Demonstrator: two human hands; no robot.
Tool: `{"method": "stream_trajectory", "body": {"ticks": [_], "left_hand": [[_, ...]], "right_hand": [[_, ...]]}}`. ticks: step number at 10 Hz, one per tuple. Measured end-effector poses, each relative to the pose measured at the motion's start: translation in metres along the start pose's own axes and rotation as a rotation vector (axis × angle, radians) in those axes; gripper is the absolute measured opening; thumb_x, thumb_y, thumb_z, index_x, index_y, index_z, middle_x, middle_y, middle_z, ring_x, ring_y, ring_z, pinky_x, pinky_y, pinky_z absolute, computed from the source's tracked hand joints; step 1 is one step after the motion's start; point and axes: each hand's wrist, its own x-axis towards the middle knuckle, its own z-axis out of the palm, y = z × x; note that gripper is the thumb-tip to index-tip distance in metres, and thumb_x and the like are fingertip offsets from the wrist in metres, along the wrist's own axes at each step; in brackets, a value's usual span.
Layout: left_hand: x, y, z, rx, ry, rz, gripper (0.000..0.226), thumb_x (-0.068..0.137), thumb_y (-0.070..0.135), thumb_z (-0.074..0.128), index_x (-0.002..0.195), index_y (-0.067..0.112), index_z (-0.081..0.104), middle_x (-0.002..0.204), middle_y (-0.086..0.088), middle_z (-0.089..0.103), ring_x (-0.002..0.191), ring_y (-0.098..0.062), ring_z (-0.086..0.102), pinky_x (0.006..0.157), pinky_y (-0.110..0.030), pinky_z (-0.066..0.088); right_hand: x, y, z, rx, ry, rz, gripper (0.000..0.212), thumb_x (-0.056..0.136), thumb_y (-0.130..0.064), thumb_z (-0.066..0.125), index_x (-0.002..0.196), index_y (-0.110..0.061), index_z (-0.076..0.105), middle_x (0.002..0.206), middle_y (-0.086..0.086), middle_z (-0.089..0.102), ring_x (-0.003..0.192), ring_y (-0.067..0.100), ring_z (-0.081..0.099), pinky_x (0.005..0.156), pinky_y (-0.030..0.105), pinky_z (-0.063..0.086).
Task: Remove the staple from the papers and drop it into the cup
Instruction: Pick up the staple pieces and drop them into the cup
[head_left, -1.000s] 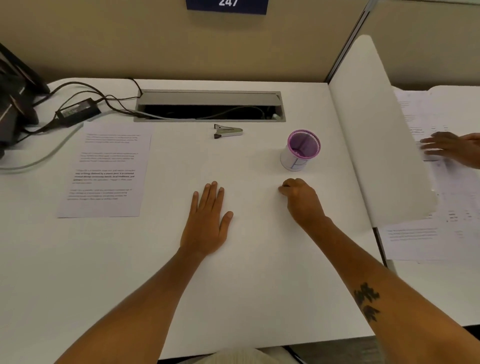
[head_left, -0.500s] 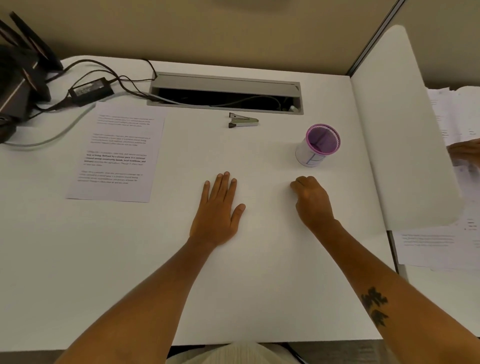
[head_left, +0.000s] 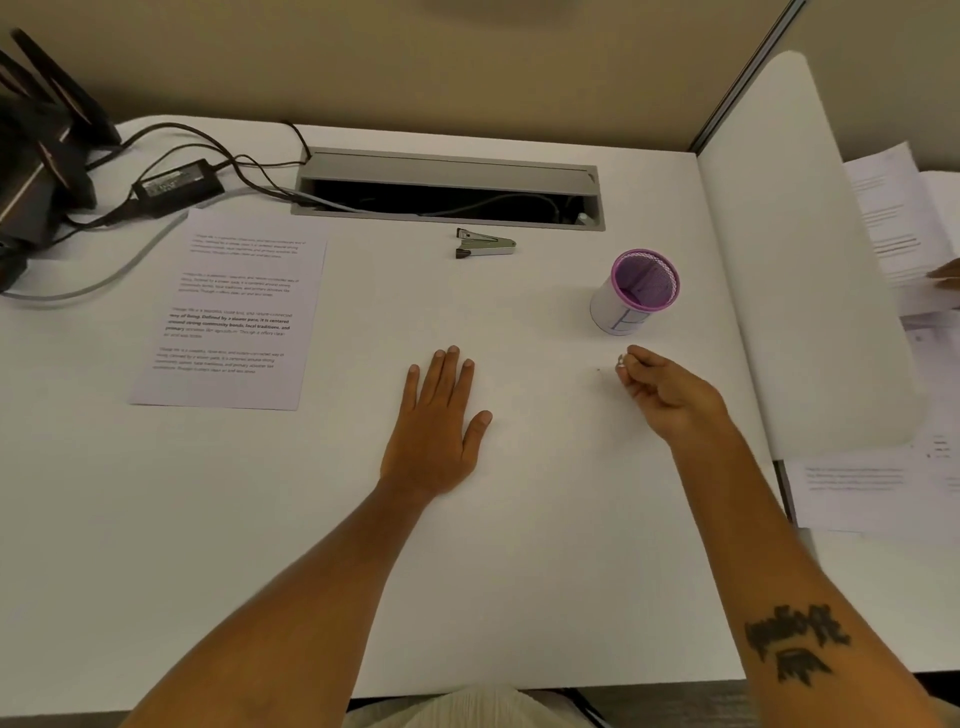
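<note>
head view looks down on a white desk (head_left: 519, 571). the right hand (head_left: 670, 395) hovers just in front of the purple-rimmed cup (head_left: 636, 291), thumb and forefinger pinched on a tiny pale staple (head_left: 621, 361), other fingers curled. the left hand (head_left: 436, 426) lies flat on the desk, fingers straight, left of the cup, holding nothing. the papers (head_left: 228, 312) lie far left of the cup; a staple remover (head_left: 483, 243) lies behind and left of it.
</note>
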Motion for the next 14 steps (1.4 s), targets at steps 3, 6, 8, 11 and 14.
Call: {"method": "stream_trajectory", "body": {"ticks": [3, 6, 8, 11, 14], "left_hand": [[0.000, 0.000, 0.000, 0.009, -0.012, 0.001, 0.074, 0.112, 0.056, 0.018, 0.171, 0.012, 0.012, 0.180, -0.011, 0.003, 0.168, -0.026, -0.002, 0.135, -0.056, 0.009], [0.000, 0.000, 0.000, 0.004, -0.012, -0.002, 0.074, 0.111, 0.056, 0.016, 0.171, 0.013, 0.011, 0.181, -0.010, 0.002, 0.168, -0.025, -0.003, 0.135, -0.055, 0.008], [0.000, 0.000, -0.001, 0.007, -0.010, -0.004, 0.073, 0.111, 0.056, 0.019, 0.171, 0.014, 0.010, 0.181, -0.010, 0.002, 0.168, -0.025, -0.003, 0.135, -0.055, 0.007], [0.001, 0.000, 0.000, 0.003, -0.002, -0.004, 0.073, 0.112, 0.055, 0.020, 0.171, 0.014, 0.011, 0.181, -0.010, 0.002, 0.168, -0.025, -0.003, 0.135, -0.055, 0.006], [0.001, -0.001, 0.002, 0.007, 0.002, 0.000, 0.073, 0.112, 0.056, 0.020, 0.171, 0.014, 0.010, 0.181, -0.010, 0.003, 0.168, -0.025, -0.003, 0.135, -0.056, 0.008]], "right_hand": [[-0.025, -0.070, 0.027, 0.099, -0.141, -0.073, 0.017, 0.098, 0.012, 0.059, 0.101, 0.000, 0.069, 0.094, 0.011, 0.073, 0.088, 0.016, 0.072, 0.076, 0.022, 0.064], [0.006, -0.096, 0.047, -0.823, 0.233, -0.752, 0.019, 0.078, -0.002, 0.085, 0.094, -0.011, 0.084, 0.087, 0.008, 0.080, 0.082, 0.024, 0.078, 0.082, 0.033, 0.066], [0.007, -0.094, 0.050, -1.178, 0.227, -0.994, 0.013, 0.088, -0.006, 0.077, 0.098, -0.007, 0.084, 0.097, 0.011, 0.082, 0.089, 0.022, 0.076, 0.085, 0.023, 0.055], [0.002, -0.089, 0.049, -1.203, 0.240, -1.022, 0.015, 0.085, -0.001, 0.072, 0.092, -0.007, 0.084, 0.091, 0.011, 0.081, 0.084, 0.025, 0.076, 0.081, 0.027, 0.058], [-0.028, -0.075, 0.033, -0.865, 0.164, -0.859, 0.016, 0.084, -0.013, 0.080, 0.100, -0.013, 0.083, 0.087, 0.004, 0.081, 0.078, 0.020, 0.077, 0.079, 0.032, 0.064]]}}
